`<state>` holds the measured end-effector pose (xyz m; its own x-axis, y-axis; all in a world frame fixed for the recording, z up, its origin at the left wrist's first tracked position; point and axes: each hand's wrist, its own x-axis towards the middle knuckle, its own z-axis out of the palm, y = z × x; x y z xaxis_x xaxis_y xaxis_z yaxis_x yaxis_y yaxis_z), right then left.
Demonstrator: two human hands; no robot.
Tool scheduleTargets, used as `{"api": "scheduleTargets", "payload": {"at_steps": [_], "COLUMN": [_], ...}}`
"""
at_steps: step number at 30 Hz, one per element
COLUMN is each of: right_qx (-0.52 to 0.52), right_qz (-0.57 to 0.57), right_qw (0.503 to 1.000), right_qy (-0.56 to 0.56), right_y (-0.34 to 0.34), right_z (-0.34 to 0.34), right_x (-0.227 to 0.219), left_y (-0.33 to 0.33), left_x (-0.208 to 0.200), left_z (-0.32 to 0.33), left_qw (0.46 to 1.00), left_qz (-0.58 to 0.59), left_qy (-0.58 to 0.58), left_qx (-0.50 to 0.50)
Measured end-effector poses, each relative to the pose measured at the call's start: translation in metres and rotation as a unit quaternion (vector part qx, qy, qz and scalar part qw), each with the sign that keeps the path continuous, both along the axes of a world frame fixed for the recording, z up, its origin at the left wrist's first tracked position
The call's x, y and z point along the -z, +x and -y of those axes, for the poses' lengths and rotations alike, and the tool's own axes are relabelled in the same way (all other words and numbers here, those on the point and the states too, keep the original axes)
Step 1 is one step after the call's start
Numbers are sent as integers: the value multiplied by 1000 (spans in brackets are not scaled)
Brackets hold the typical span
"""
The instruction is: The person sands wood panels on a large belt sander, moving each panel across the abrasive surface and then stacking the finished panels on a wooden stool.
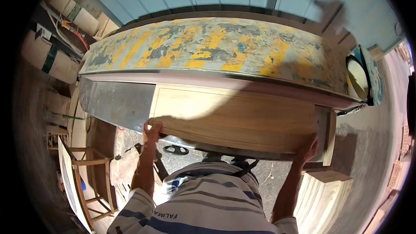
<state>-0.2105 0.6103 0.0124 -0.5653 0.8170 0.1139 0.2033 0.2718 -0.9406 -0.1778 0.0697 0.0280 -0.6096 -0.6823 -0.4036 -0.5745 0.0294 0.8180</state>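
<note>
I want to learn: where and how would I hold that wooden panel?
Probably at its near corners, where the left hand and right hand are, from the near side: the wooden panel is long and flat, its far edge beside the pink strip.

2 hands (154, 131) (307, 147), 1 wooden panel (234, 117)

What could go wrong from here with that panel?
Pivoting: the left hand and right hand are at the near corners of the wooden panel; if one loosens, it may swing.
Pinching: the panel lies over a grey metal surface, so fingers under its edge might get caught.
Missed marks: a shadow across its face could hide flaws.
</note>
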Motion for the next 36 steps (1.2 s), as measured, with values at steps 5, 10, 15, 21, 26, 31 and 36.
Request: {"api": "scheduleTargets", "payload": {"at_steps": [5,10,15,21,26,31,36], "right_qx": [7,3,-36,39,66,61,44], "right_qz": [45,9,-52,9,-18,16,55], "right_qw": [996,999,996,999,996,998,997], "right_qy": [-70,-44,67,-27,-62,-7,-39], "right_y": [-2,-3,16,-11,-10,-6,-7], "right_z": [7,-25,-32,-2,-12,14,63], "right_x": [-12,-22,66,-16,-17,1,-26], "left_y": [0,3,-5,1,-3,-2,5], "left_x": [-7,7,52,12,7,9,28], "left_z": [1,-34,22,-3,-15,28,86], "left_qw": [1000,999,985,1000,998,998,999], "left_qz": [15,-5,-123,-5,12,42,31], "left_qy": [10,-29,98,21,8,11,13], "left_qx": [12,15,-69,23,54,37,37]}}
